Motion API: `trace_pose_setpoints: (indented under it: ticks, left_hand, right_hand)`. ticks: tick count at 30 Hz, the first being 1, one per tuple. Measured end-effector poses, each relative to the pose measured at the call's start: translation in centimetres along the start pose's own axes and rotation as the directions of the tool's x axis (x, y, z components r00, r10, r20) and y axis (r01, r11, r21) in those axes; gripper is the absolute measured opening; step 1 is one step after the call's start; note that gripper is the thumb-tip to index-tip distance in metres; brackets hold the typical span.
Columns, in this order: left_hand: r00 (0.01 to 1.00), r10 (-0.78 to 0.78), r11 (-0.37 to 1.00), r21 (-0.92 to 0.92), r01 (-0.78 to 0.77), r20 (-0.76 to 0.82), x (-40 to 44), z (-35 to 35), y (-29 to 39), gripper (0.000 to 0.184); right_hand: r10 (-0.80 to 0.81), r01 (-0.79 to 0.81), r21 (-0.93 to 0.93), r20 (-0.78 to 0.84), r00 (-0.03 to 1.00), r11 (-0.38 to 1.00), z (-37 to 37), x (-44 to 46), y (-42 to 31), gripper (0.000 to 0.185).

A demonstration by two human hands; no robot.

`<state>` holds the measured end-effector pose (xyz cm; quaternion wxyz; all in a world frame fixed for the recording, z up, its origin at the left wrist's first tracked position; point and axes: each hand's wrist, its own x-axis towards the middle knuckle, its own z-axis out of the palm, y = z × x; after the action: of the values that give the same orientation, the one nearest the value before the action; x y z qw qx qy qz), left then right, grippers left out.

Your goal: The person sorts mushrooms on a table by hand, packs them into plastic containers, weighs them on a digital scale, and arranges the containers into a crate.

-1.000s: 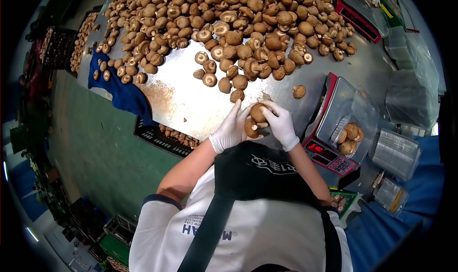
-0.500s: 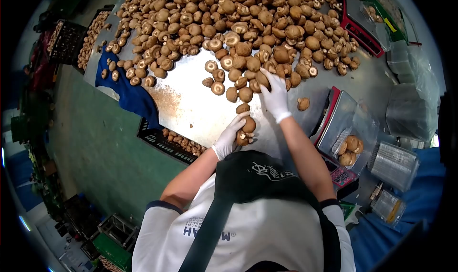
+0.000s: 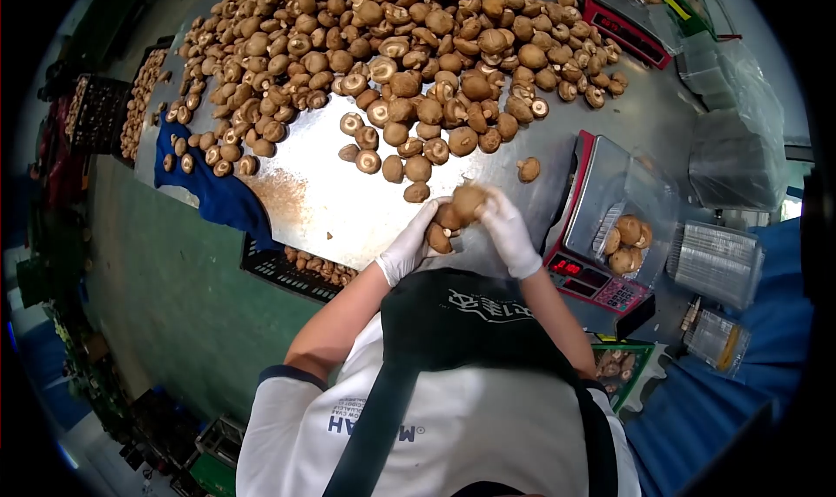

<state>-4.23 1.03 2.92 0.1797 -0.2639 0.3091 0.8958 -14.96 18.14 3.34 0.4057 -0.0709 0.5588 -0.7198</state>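
My gloves (image 3: 512,236) white. Mushrooms (image 3: 394,133) brown caps, pale cream undersides. Table (image 3: 366,223) silver-grey, rusty-brown blotch left of centre. Cloth at left (image 3: 209,196) blue. Scale beside me (image 3: 579,275) red-pink, red digits. My apron (image 3: 435,323) dark green, white lettering.

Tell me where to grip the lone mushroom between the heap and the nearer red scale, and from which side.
I'd pinch the lone mushroom by opposite edges of its rounded cap, from above and the wearer's side. It lies apart on bare metal, leaving finger room around it; the nearer red scale stands off to its right.
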Motion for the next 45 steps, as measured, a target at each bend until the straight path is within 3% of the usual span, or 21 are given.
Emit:
trace_pose_setpoints:
  ticks: [2,4,5,6,8,12,15,18,19,21,22,27,29,31,32,34,35,39,40,42,45]
  left_hand:
    - [0.999,-0.050,0.992,0.118,0.049,0.008,0.7,-1.4,-1.8,0.061]
    - [0.998,0.041,0.984,0.170,-0.049,0.049,0.1,-1.0,-2.5,0.058]
    - [0.999,-0.004,0.996,0.085,0.001,0.034,-0.3,-1.2,-2.6,0.055]
    - [0.998,-0.027,1.000,0.010,0.027,0.050,-0.6,-1.2,-2.3,0.054]
    - [0.994,-0.072,0.987,-0.139,0.082,0.081,-1.4,-1.2,-1.6,0.053]
    - [0.997,-0.066,0.965,-0.251,0.074,0.040,-0.7,-2.2,-1.4,0.048]
    - [0.997,-0.064,0.961,-0.271,0.051,-0.040,-0.8,-1.7,-1.1,0.047]
    - [0.997,-0.078,0.960,-0.273,0.068,-0.025,-0.7,-2.1,-1.3,0.045]
    - [0.997,-0.074,0.963,-0.262,0.064,-0.028,-0.7,-2.3,-1.4,0.044]
    - [0.998,-0.055,0.970,-0.235,0.056,0.009,-0.6,-2.7,-1.6,0.044]
    - [0.999,-0.046,0.975,-0.217,0.051,0.030,-0.7,-2.5,-1.3,0.044]
    - [0.998,-0.060,0.986,-0.154,0.065,0.034,-0.8,-1.6,-1.0,0.050]
    - [0.996,-0.073,0.992,-0.101,0.078,0.059,-1.0,-1.6,-0.9,0.054]
    - [0.982,-0.177,0.977,-0.110,0.183,0.062,-0.6,-2.6,-1.5,0.057]
    - [0.971,-0.228,0.965,-0.115,0.234,0.064,-0.5,-3.1,-1.8,0.058]
    - [0.982,-0.186,0.980,-0.073,0.187,0.008,-0.9,-2.0,-1.9,0.054]
    - [0.983,-0.181,0.980,-0.079,0.182,0.018,-1.2,-1.8,-1.8,0.054]
    - [0.975,-0.222,0.962,-0.160,0.221,0.009,-1.1,-3.4,-2.0,0.052]
    - [0.975,-0.220,0.963,-0.158,0.217,-0.007,-1.1,-3.4,-2.1,0.051]
    - [0.976,-0.215,0.967,-0.150,0.208,-0.037,-1.0,-3.4,-2.1,0.050]
    - [0.986,-0.150,0.983,-0.117,0.141,-0.071,-1.5,-3.0,-1.9,0.050]
  right_hand:
    - [0.095,-0.054,-0.346,0.103,0.990,0.937,1.3,-1.6,0.6,0.046]
    - [-0.137,0.250,-0.581,0.232,0.963,0.774,2.9,-1.6,-1.8,0.042]
    - [0.058,0.037,-0.439,0.202,0.978,0.898,2.0,-0.5,-1.4,0.038]
    - [-0.056,0.139,-0.589,0.157,0.986,0.796,1.0,1.2,-1.2,0.032]
    - [-0.233,0.054,-0.713,-0.156,0.960,0.699,0.4,4.4,-2.3,0.029]
    - [-0.404,0.020,-0.975,-0.073,0.912,0.222,0.0,10.3,-2.0,0.048]
    - [-0.391,0.007,-0.993,-0.041,0.920,0.120,0.8,11.4,-0.4,0.055]
    - [-0.444,0.157,-0.916,-0.025,0.895,0.369,0.2,10.5,0.2,0.060]
    - [-0.520,0.234,-0.917,0.034,0.853,0.324,0.2,9.6,0.1,0.051]
    - [-0.115,0.027,-0.579,-0.116,0.987,0.815,1.0,6.7,-1.1,0.044]
    - [0.109,-0.138,-0.332,-0.103,0.989,0.933,1.3,5.5,-1.7,0.041]
    - [0.153,-0.213,0.345,0.194,0.969,0.914,-0.9,1.9,0.7,0.045]
    - [0.082,-0.075,-0.081,0.074,0.994,0.994,0.6,0.8,-1.2,0.047]
    - [-0.085,0.134,-0.563,0.113,0.990,0.816,1.3,0.2,-0.9,0.053]
    - [-0.154,0.365,-0.908,0.338,0.928,0.207,0.9,-0.1,-0.8,0.064]
    - [0.075,0.274,-0.920,0.305,0.949,0.280,3.3,-1.0,-1.7,0.069]
    - [-0.009,0.341,-0.897,0.353,0.936,0.281,2.8,-0.8,-0.8,0.069]
    - [0.130,0.174,-0.723,0.344,0.930,0.669,2.5,4.1,-2.0,0.058]
    - [0.162,0.063,-0.812,0.190,0.968,0.580,4.4,5.3,-3.7,0.053]
    - [-0.242,0.379,-0.869,0.311,0.919,0.320,5.4,8.4,-2.8,0.050]
    - [-0.351,0.432,-0.902,0.404,0.845,0.002,6.4,10.4,-1.1,0.046]
